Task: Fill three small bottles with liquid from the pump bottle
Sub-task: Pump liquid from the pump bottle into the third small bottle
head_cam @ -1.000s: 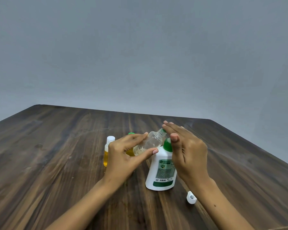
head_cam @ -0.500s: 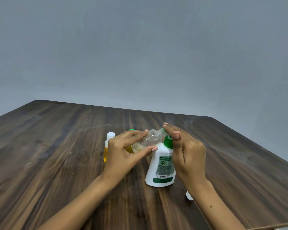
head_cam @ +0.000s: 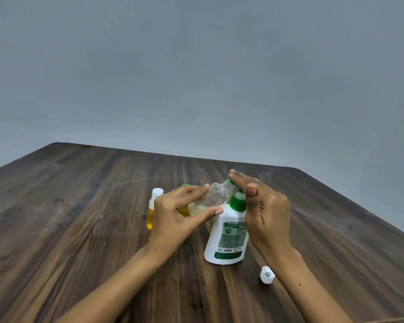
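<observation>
At the middle of the tabletop (head_cam: 79, 217) stands the pump bottle (head_cam: 226, 238), white with a green collar, upright. My left hand (head_cam: 173, 220) grips the clear small bottle (head_cam: 214, 198), thumb below and fingers (head_cam: 196, 190) above, tilted with its open neck at the pump spout; a little pale liquid lies at its low end. My right hand (head_cam: 266, 215) is released, fingers straight and laid flat over the pump head, holding nothing.

Handling, as judged: the clear bottle looks light, thin-walled plastic, likely to dent if squeezed and slippery if soap runs; hold it round the body, clear of the neck. The pump bottle appears heavier and steady on its broad base; press straight down on the head.

Count: one pump bottle; three small bottles, namely the one in hand, a white-capped bottle (head_cam: 153, 209) of amber liquid, and a green-capped bottle (head_cam: 184, 209) mostly hidden behind my left hand; one loose white cap (head_cam: 267, 275) beside my right forearm.
</observation>
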A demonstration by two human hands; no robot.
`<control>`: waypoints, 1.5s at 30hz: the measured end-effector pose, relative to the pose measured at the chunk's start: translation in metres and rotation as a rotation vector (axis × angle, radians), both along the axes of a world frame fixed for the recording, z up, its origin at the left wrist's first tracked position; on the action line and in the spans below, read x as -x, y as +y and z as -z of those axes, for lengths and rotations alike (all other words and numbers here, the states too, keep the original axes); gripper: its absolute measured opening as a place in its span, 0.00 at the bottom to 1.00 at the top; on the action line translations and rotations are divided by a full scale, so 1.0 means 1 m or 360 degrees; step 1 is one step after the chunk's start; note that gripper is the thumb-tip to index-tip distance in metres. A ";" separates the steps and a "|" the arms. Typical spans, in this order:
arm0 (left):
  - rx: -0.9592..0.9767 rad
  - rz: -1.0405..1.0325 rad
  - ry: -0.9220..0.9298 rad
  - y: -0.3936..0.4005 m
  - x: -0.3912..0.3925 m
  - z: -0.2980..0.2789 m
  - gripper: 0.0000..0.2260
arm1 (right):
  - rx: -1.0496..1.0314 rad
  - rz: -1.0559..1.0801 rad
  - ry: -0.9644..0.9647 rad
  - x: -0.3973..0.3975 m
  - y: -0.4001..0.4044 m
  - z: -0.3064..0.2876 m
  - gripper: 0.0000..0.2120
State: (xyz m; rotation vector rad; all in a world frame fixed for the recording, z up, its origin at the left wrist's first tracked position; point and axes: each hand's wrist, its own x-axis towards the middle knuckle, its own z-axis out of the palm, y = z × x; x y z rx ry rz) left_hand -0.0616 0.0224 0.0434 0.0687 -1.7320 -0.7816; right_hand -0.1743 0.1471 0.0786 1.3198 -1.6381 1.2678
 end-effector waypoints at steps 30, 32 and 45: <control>0.0031 -0.0004 -0.0027 -0.005 0.001 0.003 0.22 | 0.0029 0.0100 -0.0008 0.000 -0.005 0.013 0.34; 0.0024 0.0001 -0.0022 -0.004 0.002 0.002 0.22 | 0.0018 0.0075 0.0011 -0.001 -0.004 0.006 0.34; 0.0036 -0.0004 -0.0006 -0.003 0.002 0.001 0.21 | 0.0050 0.0087 0.0057 -0.002 -0.005 0.002 0.32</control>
